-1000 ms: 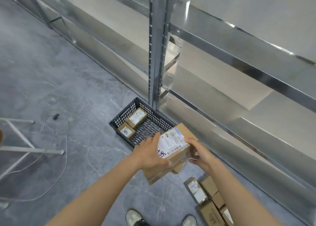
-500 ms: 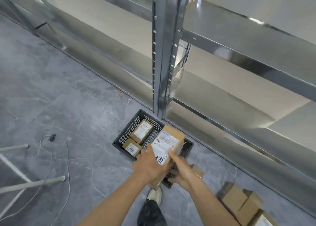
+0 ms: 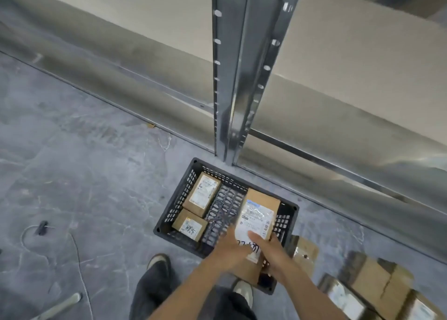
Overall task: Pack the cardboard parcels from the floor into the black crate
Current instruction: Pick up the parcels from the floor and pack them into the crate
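Observation:
A black slotted crate [image 3: 180,198] stands on the grey floor at the foot of a metal rack post. Two small labelled cardboard parcels lie along its left side, one at the back [image 3: 202,194] and one in front [image 3: 190,225]. A larger parcel [image 3: 257,213] with a white label lies in the crate's right half, its near end over the crate's front rim. My left hand [image 3: 232,250] grips its near left edge and my right hand [image 3: 268,249] rests on its label and right edge. Several more parcels [image 3: 372,281] lie on the floor at the lower right.
The metal rack post [image 3: 232,73] and low shelf rails [image 3: 338,160] run right behind the crate. A thin white cable with a black clip [image 3: 43,227] trails over the floor at the left. My shoes [image 3: 159,263] stand just in front of the crate.
Both hands have carried the large parcel forward and down from above the floor into the right half of the crate. The view has moved closer to the crate.

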